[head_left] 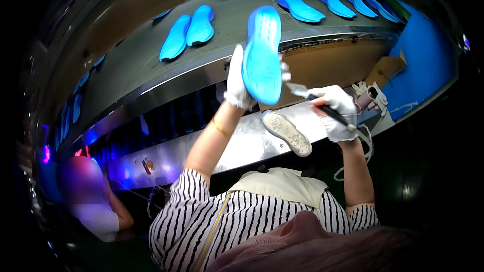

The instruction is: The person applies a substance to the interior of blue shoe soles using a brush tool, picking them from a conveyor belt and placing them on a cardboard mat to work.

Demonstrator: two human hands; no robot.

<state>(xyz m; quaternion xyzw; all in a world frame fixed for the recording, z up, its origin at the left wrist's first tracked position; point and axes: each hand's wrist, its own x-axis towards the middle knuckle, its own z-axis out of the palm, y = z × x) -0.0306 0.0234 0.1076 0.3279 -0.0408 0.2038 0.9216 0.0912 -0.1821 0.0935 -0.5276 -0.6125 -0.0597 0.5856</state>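
My left hand (237, 83), in a white glove, grips a bright blue shoe sole (263, 53) and holds it up with one face showing. Its fingers curl round the sole's right edge. My right hand (339, 112), also gloved in white, is closed round a black-handled brush (327, 109). The brush has a pale tip close to the sole's lower right edge; whether they touch I cannot tell. Beneath the hands, a worn, speckled off-white sole-shaped pad (287, 133) rests on the metal bench (239, 143).
Beyond the bench runs a dark conveyor belt (229, 15) with several blue soles (200, 24) on it. A cardboard panel (327, 65) stands below its edge. At right are a spool (366, 97), white gloves (379, 102) and a pale cord (370, 146). Another person (98, 216) is at lower left.
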